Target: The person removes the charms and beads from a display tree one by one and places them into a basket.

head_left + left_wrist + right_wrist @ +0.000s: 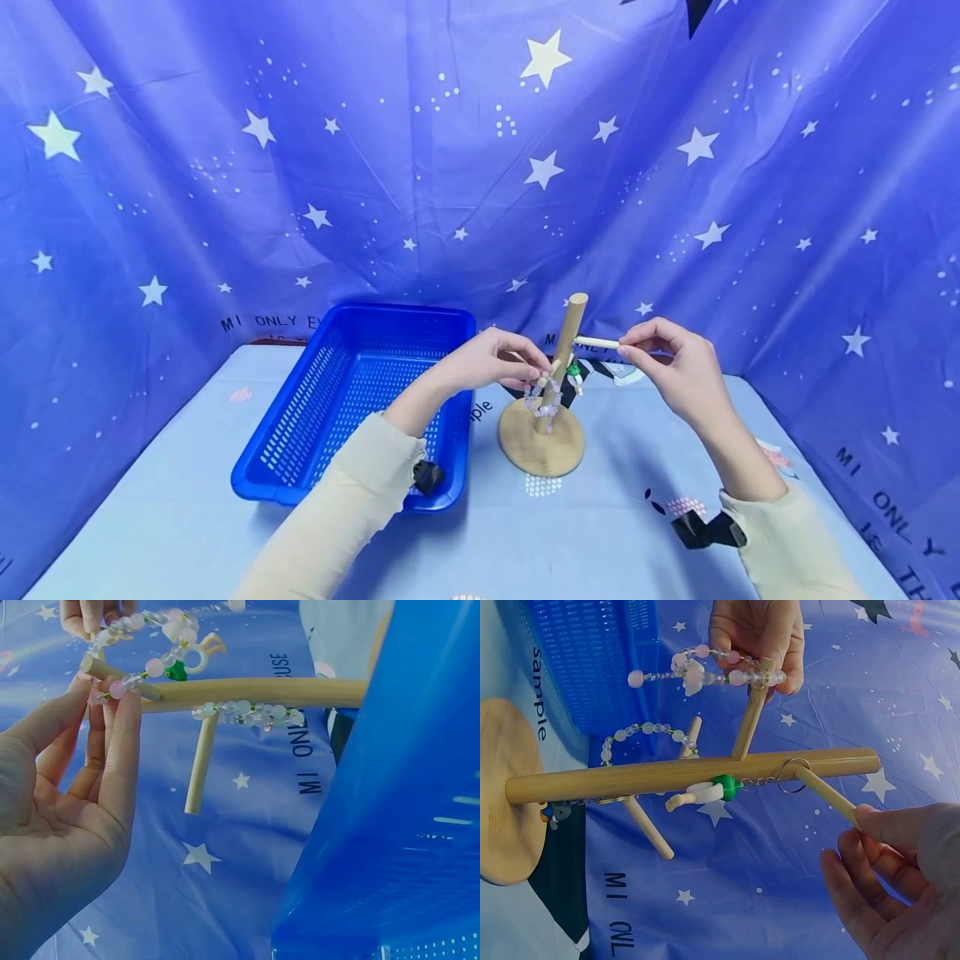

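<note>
A wooden stand (573, 323) with several side pegs rises from a round base (528, 454). My left hand (487, 362) pinches a pink and clear beaded bracelet (154, 668) at the tip of an upper peg (751, 724), and the beads lie around that tip. On the opposite side, my right hand (682, 367) pinches the end of another peg (596, 342) between thumb and fingers. From this peg hangs a keychain (724, 787) with a green and white figure, its ring around the peg near the post. Lower down, a pale beaded bracelet (647, 728) hangs on a peg.
A blue perforated basket (450, 317) stands left of the stand, under my left forearm. Another small keychain (559, 814) hangs low by the base, partly hidden. A star-patterned blue cloth (420, 167) rises behind the pale blue tabletop (540, 550).
</note>
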Demonstrator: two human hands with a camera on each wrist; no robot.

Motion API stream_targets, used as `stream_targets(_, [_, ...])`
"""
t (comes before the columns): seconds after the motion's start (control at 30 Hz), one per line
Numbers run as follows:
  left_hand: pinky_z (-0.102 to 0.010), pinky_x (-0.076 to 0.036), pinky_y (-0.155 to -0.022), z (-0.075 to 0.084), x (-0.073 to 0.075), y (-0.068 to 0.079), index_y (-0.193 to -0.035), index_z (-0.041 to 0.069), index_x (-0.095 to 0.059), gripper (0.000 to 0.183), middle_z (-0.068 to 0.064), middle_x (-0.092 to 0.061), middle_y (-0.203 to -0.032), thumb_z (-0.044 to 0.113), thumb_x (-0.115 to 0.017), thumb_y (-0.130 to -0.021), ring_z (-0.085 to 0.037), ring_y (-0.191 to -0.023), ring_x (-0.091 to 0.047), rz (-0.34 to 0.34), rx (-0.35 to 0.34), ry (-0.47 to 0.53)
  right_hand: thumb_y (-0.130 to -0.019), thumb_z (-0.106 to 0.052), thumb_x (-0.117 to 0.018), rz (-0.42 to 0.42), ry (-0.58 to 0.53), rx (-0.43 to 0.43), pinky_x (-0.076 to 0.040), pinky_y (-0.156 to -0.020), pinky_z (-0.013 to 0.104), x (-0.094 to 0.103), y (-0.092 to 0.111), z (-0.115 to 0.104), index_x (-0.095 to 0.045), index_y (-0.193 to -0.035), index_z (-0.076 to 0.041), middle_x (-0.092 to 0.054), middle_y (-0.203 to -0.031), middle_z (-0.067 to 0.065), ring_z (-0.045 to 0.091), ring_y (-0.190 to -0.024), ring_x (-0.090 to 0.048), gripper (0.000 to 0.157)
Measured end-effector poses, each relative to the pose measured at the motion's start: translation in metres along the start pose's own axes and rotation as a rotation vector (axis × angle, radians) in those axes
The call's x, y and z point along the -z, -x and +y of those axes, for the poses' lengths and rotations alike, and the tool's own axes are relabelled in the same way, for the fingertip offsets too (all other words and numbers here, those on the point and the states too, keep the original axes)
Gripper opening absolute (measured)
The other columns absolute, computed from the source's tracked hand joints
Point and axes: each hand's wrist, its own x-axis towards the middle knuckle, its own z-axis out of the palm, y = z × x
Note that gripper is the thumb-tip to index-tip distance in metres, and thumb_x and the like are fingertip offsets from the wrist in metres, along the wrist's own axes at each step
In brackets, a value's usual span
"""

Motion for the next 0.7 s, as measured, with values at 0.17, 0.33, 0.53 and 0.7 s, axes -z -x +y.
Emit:
stream_targets(0.17, [-0.036,-0.061,-0.088,0.000,0.001,0.004,-0.117,-0.001,-0.069,0.023,-0.019,-0.072,-0.115,0.009,-0.064,-0.097,-0.028,-0.103,-0.071,-0.007,-0.029,-0.026,-0.090,-0.009,-0.074,0.003,0.014,-0.001,-0.052,-0.069,0.006,-0.001,0.001,0.001,-0.073,-0.094,-0.006,-0.071,-0.094,0.009,-0.009,-0.076,-0.060,0.006])
stream_targets(0.33, [-0.035,-0.061,-0.088,0.000,0.002,0.006,-0.116,-0.002,-0.069,0.023,-0.019,-0.072,-0.113,0.009,-0.065,-0.096,-0.016,-0.096,-0.071,0.004,-0.059,-0.034,-0.090,-0.008,-0.074,0.003,0.016,0.016,-0.052,-0.067,0.006,-0.002,-0.001,0.001,-0.073,-0.094,-0.005,-0.071,-0.095,0.012,-0.009,-0.075,-0.059,0.006])
stream_targets(0.53, [-0.035,-0.061,-0.088,0.001,0.005,0.009,-0.115,-0.002,-0.069,0.021,-0.018,-0.072,-0.112,0.009,-0.064,-0.097,-0.013,-0.094,-0.071,-0.006,-0.082,-0.048,-0.089,-0.009,-0.075,0.017,0.020,0.021,-0.051,-0.067,0.005,-0.002,-0.001,-0.001,-0.073,-0.094,-0.005,-0.071,-0.094,0.012,-0.009,-0.075,-0.059,0.006])
stream_targets(0.7, [-0.033,-0.062,-0.086,0.002,0.007,0.012,-0.115,-0.002,-0.068,0.021,-0.019,-0.071,-0.110,0.008,-0.062,-0.098,-0.027,-0.094,-0.069,0.000,-0.116,-0.070,-0.090,-0.010,-0.074,0.031,0.034,0.012,-0.052,-0.068,0.005,-0.002,0.002,0.001,-0.073,-0.093,-0.005,-0.066,-0.087,-0.014,-0.010,-0.074,-0.059,0.006])
